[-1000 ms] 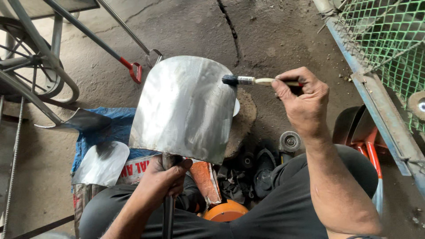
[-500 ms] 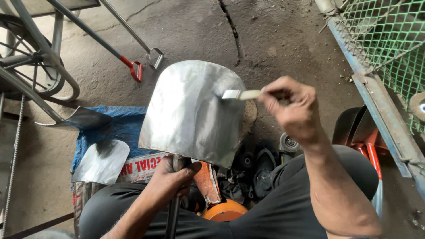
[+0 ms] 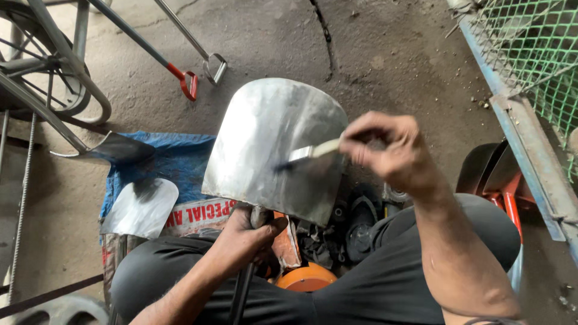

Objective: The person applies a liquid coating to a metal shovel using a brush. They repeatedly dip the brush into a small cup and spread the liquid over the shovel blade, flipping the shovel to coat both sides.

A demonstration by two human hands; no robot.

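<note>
Change: since half a second ago the right hand [image 3: 388,153] has been sliding the brush [image 3: 307,153] down and leftward, from the upper right edge toward the middle of the shovel blade [image 3: 271,144].
Far left: a wheel [image 3: 42,72] and a metal frame [image 3: 57,90] are standing on the concrete floor [image 3: 373,54]; two long handles with red grips [image 3: 188,84] are lying near them.
Blue sack: it is lying on the floor under two other blades [image 3: 139,207], probably to keep them off the dirt.
Left hand [image 3: 247,232]: it is closing tightly around the shovel's neck just under the blade, holding the blade tilted up, its face toward the person, so the brush can reach it.
Shovel blade: it is staying above the knees, in the centre.
Right hand: the wrist is bending inward, fingers pinching the pale brush handle; the bristles are touching the metal.
Far right: a green mesh fence [image 3: 530,54] is running along the edge.
</note>
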